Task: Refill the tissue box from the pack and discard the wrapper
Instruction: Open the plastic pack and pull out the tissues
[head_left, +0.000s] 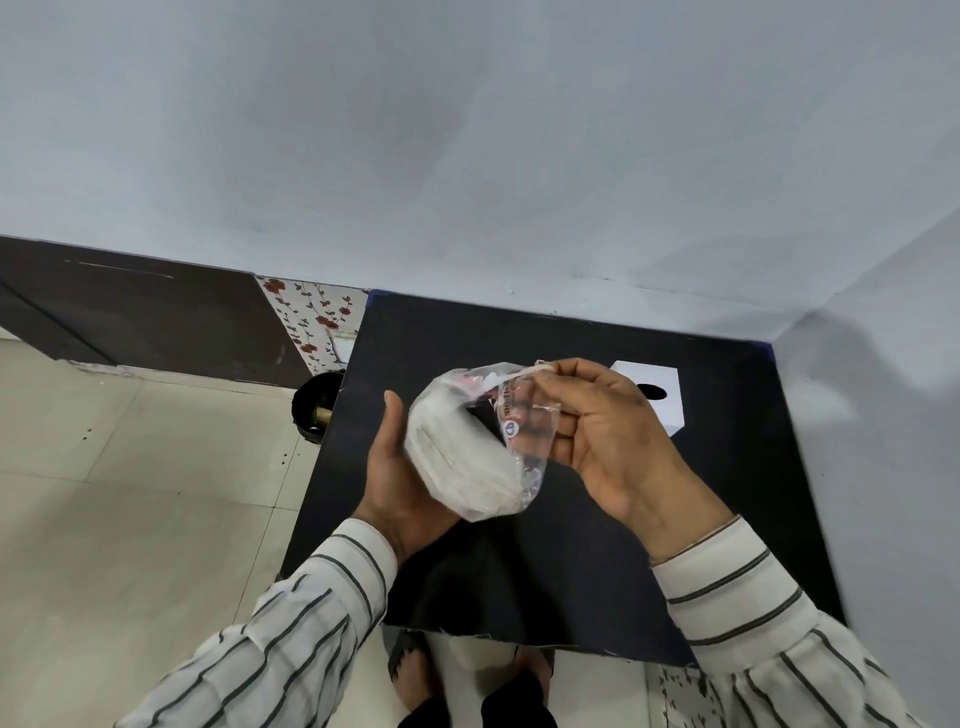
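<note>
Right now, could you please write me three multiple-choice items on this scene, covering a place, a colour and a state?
1. Where is the white tissue box?
A. On the floor
B. On the black table, beyond the right hand
C. In the left hand

2. What colour is the bin on the floor?
A. Black
B. Red
C. White

3. What state is the tissue pack in?
A. Lying on the table
B. Inside the box
C. Held up, wrapper being pulled

Answers: 1 B, it stands at the table's far right; 2 A, dark rim beside the table; 3 C, left hand cradles it, right pinches plastic.
</note>
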